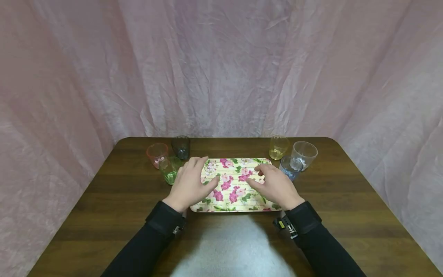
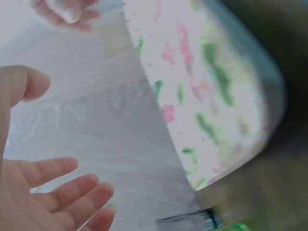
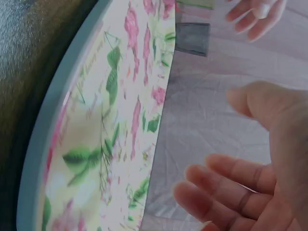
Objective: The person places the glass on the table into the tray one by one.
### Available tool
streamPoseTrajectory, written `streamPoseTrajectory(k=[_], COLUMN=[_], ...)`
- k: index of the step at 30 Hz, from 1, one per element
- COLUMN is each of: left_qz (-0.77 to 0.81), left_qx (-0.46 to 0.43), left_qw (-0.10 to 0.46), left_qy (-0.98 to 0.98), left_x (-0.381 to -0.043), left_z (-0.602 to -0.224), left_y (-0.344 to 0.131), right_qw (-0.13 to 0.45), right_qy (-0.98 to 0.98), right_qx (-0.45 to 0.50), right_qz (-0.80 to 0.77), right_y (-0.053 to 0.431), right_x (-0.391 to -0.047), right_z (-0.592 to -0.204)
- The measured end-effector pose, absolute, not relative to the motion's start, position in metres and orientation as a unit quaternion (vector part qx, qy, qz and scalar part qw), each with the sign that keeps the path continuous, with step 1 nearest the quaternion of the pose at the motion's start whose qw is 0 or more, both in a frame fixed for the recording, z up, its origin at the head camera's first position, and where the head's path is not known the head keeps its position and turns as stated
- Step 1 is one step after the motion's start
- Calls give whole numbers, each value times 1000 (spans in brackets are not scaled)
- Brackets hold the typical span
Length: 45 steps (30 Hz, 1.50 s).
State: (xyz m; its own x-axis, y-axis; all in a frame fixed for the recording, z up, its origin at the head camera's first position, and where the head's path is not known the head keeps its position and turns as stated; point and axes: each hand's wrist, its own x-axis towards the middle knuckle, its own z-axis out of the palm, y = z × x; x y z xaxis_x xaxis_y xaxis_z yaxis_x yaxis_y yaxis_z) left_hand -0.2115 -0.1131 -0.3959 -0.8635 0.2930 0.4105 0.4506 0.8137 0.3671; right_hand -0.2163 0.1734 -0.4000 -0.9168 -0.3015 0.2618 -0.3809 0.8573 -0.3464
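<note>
A floral tray [image 1: 235,200] with pink roses and green leaves lies flat on the wooden table. Over its left end is my left hand [image 1: 192,182], fingers extended and thumb apart. My right hand [image 1: 277,185] is over the right end, its fingers slightly bent and holding nothing. Both wrist views show a gap between the hands and the tray [image 2: 211,96]. Just left of the left hand stands a green glass [image 1: 169,171]. Close to the right hand's outer side is a blue glass [image 1: 290,168].
Behind the green glass stand a red-rimmed glass [image 1: 157,154] and a dark grey glass [image 1: 181,147]. On the right are a yellow glass [image 1: 278,147] and a clear glass [image 1: 305,154]. A pinkish curtain [image 1: 228,77] hangs beyond the table's [image 1: 104,215] far edge.
</note>
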Motion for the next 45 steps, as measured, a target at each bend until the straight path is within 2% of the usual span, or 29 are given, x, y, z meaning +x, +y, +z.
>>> streamPoseTrajectory(k=[7,12,20,29,45], left_qz=[-282,-311,-360,-364,-374], left_qx=[-190,-163,-109,-58,-25], left_qw=[255,271,225,189,110], left_qy=[-905,-896,-899,-910,-920], left_x=[-211,-213,-212,-215,-224], left_z=[-368,-359,-360,-378,-419], left_y=[-134,-153,-184,-208,-218], right_qw=[102,102,100,87,-21], right_qy=[-952,-951,-952,-960,-949], right_qx=[146,126,91,65,28], right_qz=[248,262,275,258,314], right_y=[184,197,216,235,245], right_x=[-214,-210,-204,-200,-197], right_z=[-390,-389,-394,-407,-434])
